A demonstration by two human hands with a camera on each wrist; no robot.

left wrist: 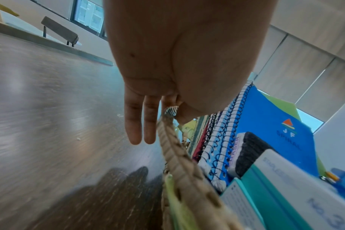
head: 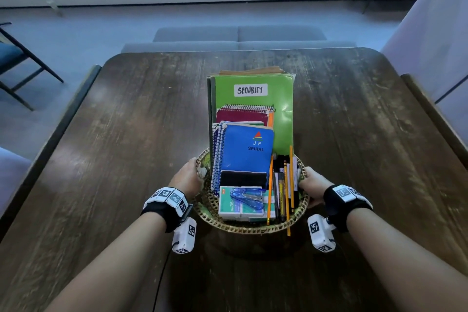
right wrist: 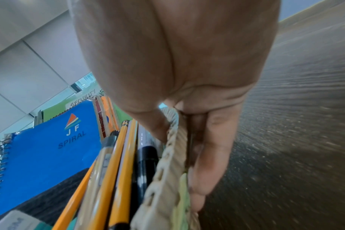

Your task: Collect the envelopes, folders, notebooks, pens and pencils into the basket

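Observation:
A round woven basket (head: 253, 229) is near the front middle of the dark wooden table (head: 101, 159). In it stand a green folder marked SECURITY (head: 281, 109), brown envelopes (head: 253, 70) behind it, a maroon notebook (head: 240, 116), a blue spiral notebook (head: 247, 152) and several pencils and pens (head: 286, 192). My left hand (head: 188, 177) grips the left rim, thumb inside and fingers outside (left wrist: 142, 124), against the basket rim (left wrist: 179, 163). My right hand (head: 311, 185) grips the right rim (right wrist: 167, 171) the same way, beside the pencils (right wrist: 118, 163).
A blue stapler (head: 248, 197), teal staple boxes (head: 230, 206) and a black eraser (head: 243, 178) also lie in the basket. A dark shadow sits under it. A grey bench (head: 238, 38) stands beyond the table, and a chair (head: 15, 58) at the far left.

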